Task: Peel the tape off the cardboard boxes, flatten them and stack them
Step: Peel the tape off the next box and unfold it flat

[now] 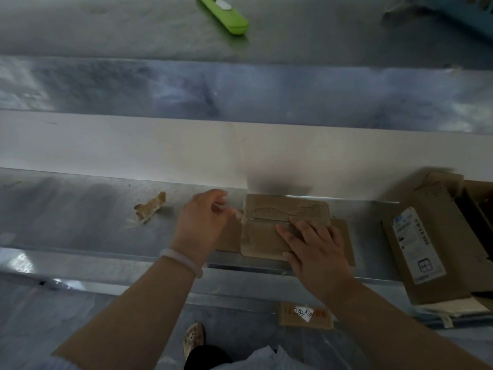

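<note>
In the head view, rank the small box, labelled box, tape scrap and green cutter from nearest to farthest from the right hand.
1. Small box, under the right hand, which presses on it.
2. Labelled box, to the right.
3. Tape scrap, to the left, past the left hand pinching the tape.
4. Green cutter, on the far surface at the top.

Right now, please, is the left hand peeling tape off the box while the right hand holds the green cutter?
No: in the head view the right hand presses flat on the box; the green cutter lies farther back. The left hand pinches the tape.
</note>
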Available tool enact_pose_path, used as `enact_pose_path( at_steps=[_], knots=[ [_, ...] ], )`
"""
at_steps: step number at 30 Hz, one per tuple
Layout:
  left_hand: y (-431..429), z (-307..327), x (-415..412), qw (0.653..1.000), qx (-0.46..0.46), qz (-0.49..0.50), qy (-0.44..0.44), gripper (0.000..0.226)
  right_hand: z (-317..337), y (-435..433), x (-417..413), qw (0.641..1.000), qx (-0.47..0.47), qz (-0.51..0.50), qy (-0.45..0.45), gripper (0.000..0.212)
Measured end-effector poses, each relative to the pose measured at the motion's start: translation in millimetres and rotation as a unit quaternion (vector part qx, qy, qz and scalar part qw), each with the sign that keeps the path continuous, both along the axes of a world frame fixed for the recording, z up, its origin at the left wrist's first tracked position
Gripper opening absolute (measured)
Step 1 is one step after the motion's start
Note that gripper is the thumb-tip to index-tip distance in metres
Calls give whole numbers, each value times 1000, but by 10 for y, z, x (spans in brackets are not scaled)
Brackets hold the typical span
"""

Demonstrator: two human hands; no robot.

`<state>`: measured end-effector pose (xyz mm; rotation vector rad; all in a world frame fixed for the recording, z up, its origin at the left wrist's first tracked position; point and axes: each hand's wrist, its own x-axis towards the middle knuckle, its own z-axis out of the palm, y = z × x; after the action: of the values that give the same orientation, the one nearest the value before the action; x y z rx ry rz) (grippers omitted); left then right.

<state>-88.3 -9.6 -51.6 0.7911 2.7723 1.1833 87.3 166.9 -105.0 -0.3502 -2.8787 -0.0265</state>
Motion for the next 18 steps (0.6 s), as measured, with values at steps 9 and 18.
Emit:
enact_pose_path(
  at_steps=[9, 18],
  knots=[
    [21, -192, 64, 993, -37, -88, -76, 5, -24, 1, 1, 1000, -3, -2, 11, 49],
    [204, -336, 71, 955, 141, 50, -258, 18, -34, 0, -5, 1000, -8, -7, 11, 49]
  ],
)
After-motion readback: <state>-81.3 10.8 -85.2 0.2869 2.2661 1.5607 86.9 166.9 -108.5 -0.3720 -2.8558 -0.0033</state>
